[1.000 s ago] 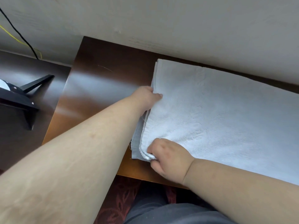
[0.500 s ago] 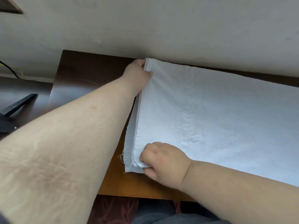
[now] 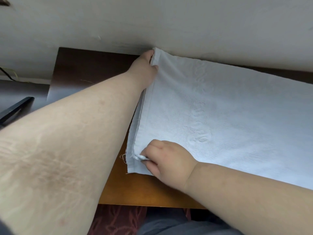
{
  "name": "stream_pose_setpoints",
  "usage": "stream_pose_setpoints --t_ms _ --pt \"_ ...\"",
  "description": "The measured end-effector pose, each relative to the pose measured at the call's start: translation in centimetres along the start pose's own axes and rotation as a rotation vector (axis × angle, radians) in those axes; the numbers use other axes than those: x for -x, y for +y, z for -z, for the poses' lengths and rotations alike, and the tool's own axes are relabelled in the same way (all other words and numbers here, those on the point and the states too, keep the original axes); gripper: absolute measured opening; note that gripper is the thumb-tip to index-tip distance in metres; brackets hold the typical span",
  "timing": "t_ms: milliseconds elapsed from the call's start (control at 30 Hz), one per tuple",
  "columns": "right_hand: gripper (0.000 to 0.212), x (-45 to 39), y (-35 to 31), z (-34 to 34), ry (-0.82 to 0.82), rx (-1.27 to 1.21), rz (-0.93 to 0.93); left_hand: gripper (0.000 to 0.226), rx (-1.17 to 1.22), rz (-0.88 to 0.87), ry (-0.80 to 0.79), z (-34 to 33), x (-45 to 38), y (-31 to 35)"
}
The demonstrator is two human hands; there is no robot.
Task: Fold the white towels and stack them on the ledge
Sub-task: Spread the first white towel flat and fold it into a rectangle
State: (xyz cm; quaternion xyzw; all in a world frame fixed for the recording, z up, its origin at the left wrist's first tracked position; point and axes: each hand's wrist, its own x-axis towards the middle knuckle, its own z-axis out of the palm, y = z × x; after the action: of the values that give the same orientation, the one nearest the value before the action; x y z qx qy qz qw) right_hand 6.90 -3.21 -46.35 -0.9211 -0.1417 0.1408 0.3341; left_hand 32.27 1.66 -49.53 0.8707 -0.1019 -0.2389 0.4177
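Since a second ago the left hand [image 3: 146, 65] has slid up the towel's [image 3: 228, 106] left edge to the far corner by the wall [image 3: 152, 21], and now I see it pinching that corner, thumb on top. Far left, a black stand [image 3: 13, 109] pokes in over a dark surface. Next comes the wooden table [image 3: 144, 192], with the towel lying flat on it, two layers showing along the left hem, frayed threads at the near corner. Moving right, the right hand [image 3: 166, 160] grips the near corner, fingers curled round bunched cloth. Raised lettering runs across the towel.
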Motion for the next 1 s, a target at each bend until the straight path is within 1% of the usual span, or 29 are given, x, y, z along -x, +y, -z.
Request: stream_pose_setpoints --t_ms 67,167,300,400,500,567,600,633,667,700,733,767,800,833,867,900,933,967,1000 --pt "0.020 -0.4 -0.1 -0.3 -0.009 0.012 -0.016 0.055 -0.029 -0.008 -0.010 0.2 -0.1 -0.3" --pt "0.022 -1.0 -0.1 -0.5 -0.023 0.015 -0.046 0.051 -0.024 -0.012 0.015 0.1 -0.3 -0.8" --pt "0.027 -1.9 0.0 -1.1 -0.003 -0.043 -0.132 0.049 0.009 0.007 0.025 0.1 -0.6 -0.9" --pt "0.033 -2.2 0.3 -1.9 -0.057 -0.035 -0.177 0.051 0.016 0.046 0.025 0.1 -0.6 -0.9" --pt "0.036 -1.8 0.2 -2.3 -0.131 0.014 -0.143 0.060 -0.024 0.040 -0.080 0.4 0.2 -0.3" --pt "0.039 -1.4 0.1 -2.5 -0.168 0.087 -0.100 0.076 -0.117 0.068 -0.162 0.1 0.3 0.9" --pt "0.044 -1.2 -0.1 -2.6 -0.184 0.124 -0.083 0.085 -0.219 0.130 -0.150 -0.2 0.7 1.7" --pt "0.051 -0.9 -0.1 -2.7 -0.198 0.152 -0.070 0.089 -0.352 0.191 -0.070 -0.7 1.5 2.3" --pt "0.057 -0.5 -0.2 -2.7 -0.212 0.166 -0.059 0.087 -0.458 0.191 0.051 -1.1 2.9 2.7" --pt "0.062 -0.2 -0.2 -2.7 -0.233 0.169 -0.048 0.082 -0.500 0.088 0.173 -1.7 4.7 2.9" --pt "0.067 0.3 -0.3 -2.7 -0.271 0.174 -0.034 0.077 -0.502 -0.093 0.232 -2.4 6.8 2.7" --pt "0.072 0.8 -0.5 -2.8 -0.321 0.191 -0.017 0.071 -0.498 -0.281 0.195 -3.1 8.9 2.1" --pt "0.076 1.2 -0.7 -2.9 -0.370 0.214 -0.002 0.065 -0.528 -0.412 0.089 -3.8 10.9 1.3" --pt "0.080 1.7 -0.9 -3.0 -0.413 0.230 0.008 0.059 -0.595 -0.468 -0.035 -4.5 12.4 0.4" --pt "0.082 2.1 -1.1 -3.0 -0.446 0.225 0.011 0.057 -0.700 -0.449 -0.153 -5.1 13.6 -0.7" --pt "0.084 2.5 -1.3 -3.0 -0.464 0.200 0.011 0.059 -0.822 -0.392 -0.245 -5.5 14.2 -1.8" --pt "0.085 2.8 -1.4 -3.0 -0.463 0.167 0.005 0.064 -0.936 -0.347 -0.293 -5.7 14.6 -2.8" --pt "0.085 3.2 -1.3 -2.8 -0.448 0.139 -0.013 0.067 -1.011 -0.327 -0.309 -5.8 14.7 -3.6" --pt "0.085 3.6 -1.1 -2.5 -0.426 0.129 -0.044 0.069 -1.045 -0.327 -0.312 -5.6 14.6 -4.0"
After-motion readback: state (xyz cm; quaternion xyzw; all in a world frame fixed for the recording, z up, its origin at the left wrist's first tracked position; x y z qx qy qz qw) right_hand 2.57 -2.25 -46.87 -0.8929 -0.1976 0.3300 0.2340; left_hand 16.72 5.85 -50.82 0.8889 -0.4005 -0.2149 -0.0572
